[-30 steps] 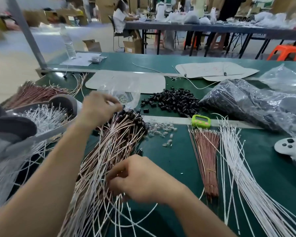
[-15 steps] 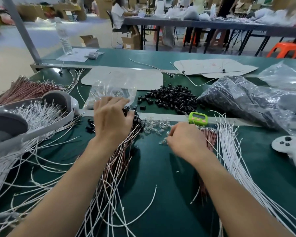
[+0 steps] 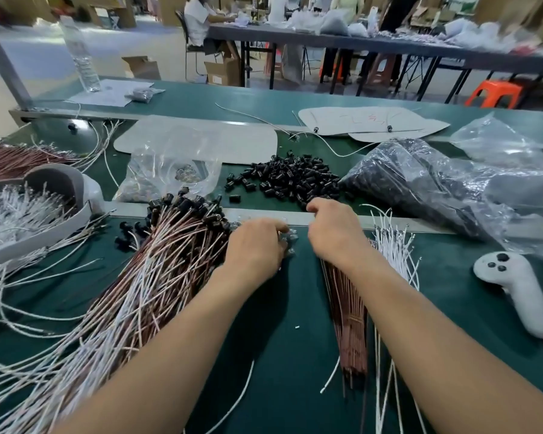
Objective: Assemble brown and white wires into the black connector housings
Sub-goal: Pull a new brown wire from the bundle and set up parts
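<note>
Both grips curled, contents hidden: my left hand [image 3: 257, 245] over small clear plastic pieces [image 3: 291, 238], my right hand [image 3: 333, 233] at pile of black cylindrical connector housings [image 3: 295, 180]. Left just quit finished brown-and-white wire bundle [image 3: 157, 277]; next assembly likely starting.

Tabletop [image 3: 279, 355] as I log it: fitted wire heap [image 3: 157, 277] left. Loose housings [image 3: 289, 180] lie behind left hand [image 3: 254, 245] and right hand [image 3: 333, 233]. Two unfitted wire bundles [image 3: 348, 324] just right, controller [image 3: 514, 286] far right, housings bag [image 3: 436, 183] behind it.
</note>
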`<action>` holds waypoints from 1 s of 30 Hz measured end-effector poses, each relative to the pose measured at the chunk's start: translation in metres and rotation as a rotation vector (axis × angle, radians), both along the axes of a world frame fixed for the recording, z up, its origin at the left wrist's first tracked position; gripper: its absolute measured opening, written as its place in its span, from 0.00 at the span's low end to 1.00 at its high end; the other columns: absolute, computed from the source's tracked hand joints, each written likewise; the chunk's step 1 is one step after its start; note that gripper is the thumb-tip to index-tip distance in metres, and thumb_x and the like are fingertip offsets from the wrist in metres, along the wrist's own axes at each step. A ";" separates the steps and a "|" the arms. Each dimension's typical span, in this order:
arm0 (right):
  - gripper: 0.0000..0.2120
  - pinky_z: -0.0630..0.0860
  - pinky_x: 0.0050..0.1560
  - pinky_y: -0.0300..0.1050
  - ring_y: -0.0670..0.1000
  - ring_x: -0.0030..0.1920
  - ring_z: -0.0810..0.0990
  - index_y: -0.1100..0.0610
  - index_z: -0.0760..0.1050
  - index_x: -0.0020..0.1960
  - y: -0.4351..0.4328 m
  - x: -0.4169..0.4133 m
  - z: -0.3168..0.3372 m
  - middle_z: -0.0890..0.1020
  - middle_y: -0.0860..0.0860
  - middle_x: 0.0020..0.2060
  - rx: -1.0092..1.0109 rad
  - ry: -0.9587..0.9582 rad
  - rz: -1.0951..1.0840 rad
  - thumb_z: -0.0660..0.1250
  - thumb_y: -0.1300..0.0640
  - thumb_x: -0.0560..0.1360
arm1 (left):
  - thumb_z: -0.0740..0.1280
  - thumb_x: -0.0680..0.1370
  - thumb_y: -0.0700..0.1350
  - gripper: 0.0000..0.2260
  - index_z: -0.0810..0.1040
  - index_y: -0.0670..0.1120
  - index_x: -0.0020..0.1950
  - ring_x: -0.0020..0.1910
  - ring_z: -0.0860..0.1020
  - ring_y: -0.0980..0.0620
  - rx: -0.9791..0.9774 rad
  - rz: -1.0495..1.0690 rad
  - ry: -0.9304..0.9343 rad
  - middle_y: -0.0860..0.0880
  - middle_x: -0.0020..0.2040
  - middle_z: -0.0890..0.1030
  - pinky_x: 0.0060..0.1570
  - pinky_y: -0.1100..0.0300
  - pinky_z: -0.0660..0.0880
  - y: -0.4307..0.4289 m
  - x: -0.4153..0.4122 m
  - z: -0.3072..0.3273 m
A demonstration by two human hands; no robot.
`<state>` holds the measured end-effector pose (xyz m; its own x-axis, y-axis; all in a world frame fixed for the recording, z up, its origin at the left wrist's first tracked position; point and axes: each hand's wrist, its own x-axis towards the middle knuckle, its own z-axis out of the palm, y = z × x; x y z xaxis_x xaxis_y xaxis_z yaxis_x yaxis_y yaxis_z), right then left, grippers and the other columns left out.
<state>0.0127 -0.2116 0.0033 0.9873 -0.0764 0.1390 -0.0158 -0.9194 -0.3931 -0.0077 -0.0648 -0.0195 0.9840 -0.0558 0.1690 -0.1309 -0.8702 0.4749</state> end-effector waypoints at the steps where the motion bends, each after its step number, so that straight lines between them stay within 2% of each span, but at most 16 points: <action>1: 0.19 0.75 0.56 0.51 0.60 0.57 0.78 0.55 0.80 0.62 0.000 0.011 -0.001 0.84 0.57 0.55 -0.048 -0.014 0.015 0.63 0.67 0.74 | 0.71 0.78 0.47 0.11 0.85 0.55 0.59 0.54 0.82 0.43 -0.022 0.007 -0.024 0.48 0.53 0.86 0.52 0.55 0.76 -0.001 0.001 -0.003; 3: 0.18 0.72 0.58 0.52 0.60 0.59 0.77 0.55 0.80 0.62 0.000 0.035 -0.002 0.83 0.57 0.56 -0.205 -0.028 0.037 0.62 0.65 0.75 | 0.70 0.79 0.47 0.09 0.85 0.54 0.57 0.53 0.82 0.43 -0.066 0.023 -0.072 0.48 0.51 0.86 0.50 0.55 0.76 -0.003 0.002 -0.008; 5: 0.16 0.68 0.55 0.51 0.59 0.60 0.76 0.55 0.79 0.60 0.002 0.054 -0.003 0.82 0.56 0.57 -0.363 -0.010 0.065 0.63 0.63 0.75 | 0.69 0.79 0.45 0.08 0.85 0.53 0.56 0.52 0.81 0.44 -0.095 0.024 -0.111 0.48 0.51 0.86 0.50 0.55 0.75 -0.004 0.002 -0.013; 8: 0.15 0.69 0.59 0.52 0.59 0.61 0.77 0.56 0.78 0.61 0.006 0.075 -0.006 0.80 0.56 0.58 -0.479 0.036 0.099 0.64 0.62 0.75 | 0.68 0.79 0.44 0.09 0.84 0.52 0.57 0.52 0.80 0.45 -0.104 0.009 -0.145 0.49 0.51 0.85 0.51 0.55 0.74 -0.004 0.002 -0.018; 9: 0.13 0.70 0.60 0.52 0.59 0.61 0.77 0.56 0.78 0.59 0.007 0.080 -0.006 0.81 0.56 0.58 -0.486 0.044 0.104 0.65 0.62 0.75 | 0.69 0.79 0.44 0.10 0.84 0.52 0.58 0.52 0.81 0.45 -0.102 0.006 -0.155 0.49 0.52 0.85 0.52 0.55 0.74 -0.004 0.002 -0.019; 11: 0.05 0.70 0.60 0.52 0.59 0.59 0.79 0.55 0.76 0.50 0.008 0.087 -0.004 0.83 0.56 0.55 -0.480 0.032 0.098 0.66 0.62 0.75 | 0.69 0.79 0.45 0.11 0.84 0.52 0.60 0.53 0.81 0.45 -0.096 -0.001 -0.168 0.49 0.53 0.85 0.55 0.55 0.75 -0.003 0.002 -0.020; 12: 0.05 0.69 0.59 0.52 0.59 0.58 0.80 0.54 0.72 0.44 0.008 0.090 -0.003 0.83 0.55 0.53 -0.462 0.027 0.085 0.67 0.62 0.75 | 0.69 0.79 0.45 0.11 0.84 0.52 0.61 0.53 0.81 0.46 -0.093 -0.003 -0.175 0.49 0.53 0.85 0.55 0.55 0.74 -0.003 0.002 -0.020; 14: 0.13 0.67 0.58 0.52 0.58 0.54 0.80 0.53 0.64 0.37 0.008 0.093 -0.004 0.82 0.53 0.47 -0.452 0.036 0.067 0.67 0.62 0.73 | 0.70 0.79 0.45 0.11 0.84 0.51 0.60 0.51 0.81 0.46 -0.082 0.001 -0.198 0.49 0.52 0.86 0.54 0.55 0.73 -0.003 0.001 -0.020; 16: 0.14 0.66 0.59 0.52 0.57 0.48 0.77 0.52 0.62 0.36 0.008 0.092 -0.004 0.78 0.51 0.40 -0.455 0.028 0.053 0.66 0.63 0.72 | 0.71 0.78 0.45 0.10 0.85 0.50 0.59 0.50 0.81 0.46 -0.082 0.000 -0.245 0.49 0.50 0.86 0.54 0.56 0.73 -0.004 0.000 -0.018; 20: 0.12 0.62 0.56 0.52 0.55 0.37 0.71 0.52 0.67 0.34 0.006 0.088 -0.007 0.72 0.48 0.29 -0.480 -0.035 0.029 0.67 0.65 0.70 | 0.72 0.78 0.43 0.08 0.87 0.49 0.55 0.48 0.83 0.48 -0.197 0.040 -0.358 0.50 0.49 0.87 0.56 0.53 0.77 -0.002 -0.004 -0.013; 23: 0.08 0.61 0.57 0.51 0.55 0.45 0.78 0.52 0.75 0.39 0.000 0.083 -0.009 0.78 0.48 0.34 -0.459 -0.002 0.068 0.69 0.61 0.74 | 0.72 0.78 0.43 0.07 0.88 0.50 0.54 0.49 0.84 0.50 -0.301 0.090 -0.369 0.52 0.49 0.88 0.56 0.52 0.78 0.001 -0.008 -0.007; 25: 0.04 0.63 0.61 0.50 0.54 0.52 0.79 0.51 0.82 0.45 -0.003 0.079 -0.006 0.84 0.49 0.42 -0.413 -0.043 0.108 0.69 0.57 0.77 | 0.72 0.78 0.44 0.07 0.88 0.51 0.53 0.50 0.83 0.51 -0.345 0.124 -0.353 0.53 0.49 0.88 0.55 0.53 0.78 0.003 -0.009 0.000; 27: 0.06 0.64 0.63 0.50 0.53 0.53 0.79 0.50 0.84 0.46 -0.003 0.070 0.004 0.85 0.48 0.44 -0.234 -0.119 0.126 0.69 0.54 0.79 | 0.71 0.78 0.47 0.08 0.87 0.53 0.55 0.48 0.83 0.52 -0.380 0.166 -0.303 0.55 0.49 0.87 0.55 0.53 0.78 0.006 -0.009 0.006; 29: 0.05 0.71 0.59 0.46 0.48 0.47 0.81 0.49 0.85 0.42 0.002 0.052 0.017 0.84 0.44 0.38 0.109 -0.147 0.127 0.72 0.54 0.77 | 0.72 0.78 0.49 0.11 0.85 0.55 0.60 0.44 0.82 0.55 -0.420 0.188 -0.239 0.57 0.48 0.86 0.55 0.55 0.79 0.012 -0.008 0.012; 30: 0.06 0.75 0.53 0.41 0.44 0.42 0.81 0.49 0.85 0.40 0.005 0.040 0.020 0.84 0.43 0.35 0.330 -0.120 0.127 0.74 0.55 0.76 | 0.73 0.77 0.49 0.14 0.83 0.56 0.63 0.43 0.82 0.58 -0.453 0.173 -0.203 0.59 0.47 0.85 0.54 0.57 0.79 0.014 -0.008 0.014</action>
<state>0.0526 -0.2068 0.0231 0.9700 -0.0147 0.2428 0.1542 -0.7347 -0.6606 -0.0153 -0.0507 -0.0059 0.9174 0.2277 0.3264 -0.1316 -0.6005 0.7887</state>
